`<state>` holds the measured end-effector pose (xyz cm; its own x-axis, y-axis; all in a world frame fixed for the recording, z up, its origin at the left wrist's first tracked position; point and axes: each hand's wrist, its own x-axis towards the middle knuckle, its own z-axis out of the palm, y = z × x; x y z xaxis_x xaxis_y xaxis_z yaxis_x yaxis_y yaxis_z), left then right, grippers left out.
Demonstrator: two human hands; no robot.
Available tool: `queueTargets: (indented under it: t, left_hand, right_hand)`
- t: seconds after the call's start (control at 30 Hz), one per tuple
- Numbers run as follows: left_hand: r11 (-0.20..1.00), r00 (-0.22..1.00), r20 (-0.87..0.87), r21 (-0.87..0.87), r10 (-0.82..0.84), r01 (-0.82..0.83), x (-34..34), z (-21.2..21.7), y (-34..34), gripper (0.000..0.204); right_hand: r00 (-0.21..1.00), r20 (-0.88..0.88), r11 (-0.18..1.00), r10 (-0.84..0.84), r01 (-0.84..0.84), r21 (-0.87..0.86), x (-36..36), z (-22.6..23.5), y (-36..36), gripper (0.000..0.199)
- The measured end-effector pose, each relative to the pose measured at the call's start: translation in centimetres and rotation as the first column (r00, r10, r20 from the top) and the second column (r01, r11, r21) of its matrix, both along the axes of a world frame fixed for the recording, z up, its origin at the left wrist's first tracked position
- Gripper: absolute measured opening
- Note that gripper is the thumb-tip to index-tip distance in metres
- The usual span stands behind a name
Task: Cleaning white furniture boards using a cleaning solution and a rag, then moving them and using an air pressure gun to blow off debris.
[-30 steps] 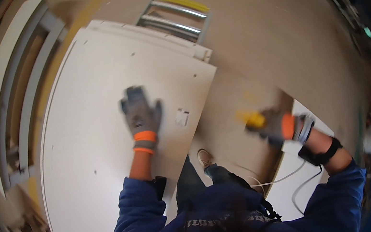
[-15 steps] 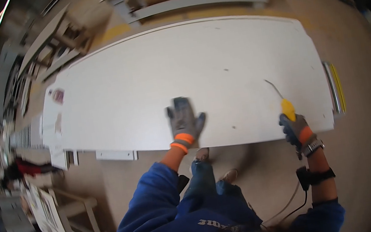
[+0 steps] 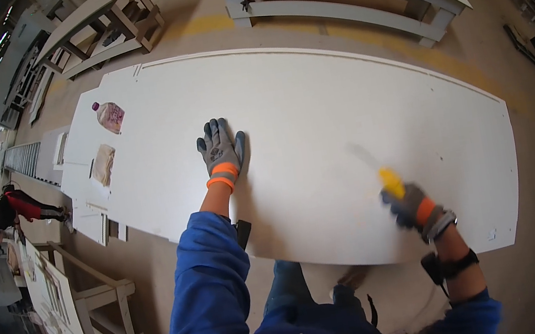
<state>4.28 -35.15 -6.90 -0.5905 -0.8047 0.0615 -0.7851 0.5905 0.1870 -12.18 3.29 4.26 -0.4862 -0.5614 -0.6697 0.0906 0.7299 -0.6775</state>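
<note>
A large white panel (image 3: pixel 314 110) lies flat in front of me. My left hand (image 3: pixel 219 148), in a grey and dark-blue glove with an orange cuff, rests on it palm down, fingers stretched out. Over the right part of the panel, my right hand (image 3: pixel 410 204), gloved alike, is closed round a yellow-handled tool (image 3: pixel 391 182). Its thin bent shaft points away from me to the upper left and is smeared by motion; whether the tip touches the panel I cannot tell.
At the panel's left end lie a clear bottle with a purple cap (image 3: pixel 111 117) and a folded beige cloth (image 3: pixel 103 165). Workbenches stand beyond, one grey-white (image 3: pixel 341 15), one at far left (image 3: pixel 90 20). Lower left, a person (image 3: pixel 25 205) bends near another table (image 3: pixel 102 291).
My view has turned and shifted, so the panel appears slanted. The left hand now lies still on it, farther left. The right hand has moved inward over the panel with the yellow-handled tool.
</note>
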Motion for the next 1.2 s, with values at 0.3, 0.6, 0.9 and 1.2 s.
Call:
queueTargets:
  t: [0.3, 0.6, 0.9, 1.2]
  left_hand:
    - [0.988, 0.989, -0.018, -0.039, 0.146, -0.147, 5.6, 0.0, -17.5, 0.072]
    - [0.893, 0.892, -0.041, -0.007, -0.450, 0.450, -5.0, 1.0, -8.5, 0.076]
    - [0.965, 0.994, -0.086, -0.249, 0.063, -0.082, 6.6, -1.9, -26.5, 0.058]
    - [0.853, 0.853, 0.043, -0.006, -0.520, 0.521, 5.9, 3.1, -13.7, 0.068]
  right_hand:
    - [0.997, 0.030, 0.977, -0.075, 0.068, 0.200, -1.9, 1.5, -19.7, 0.033]
    - [0.976, 0.036, 0.973, -0.214, 0.209, 0.099, -1.8, 3.0, -28.1, 0.026]
    - [0.825, 0.063, 0.812, 0.561, -0.564, 0.153, 5.8, 3.0, -30.7, 0.037]
    - [0.842, -0.165, 0.847, 0.514, -0.529, -0.060, -0.4, -1.9, -27.3, 0.029]
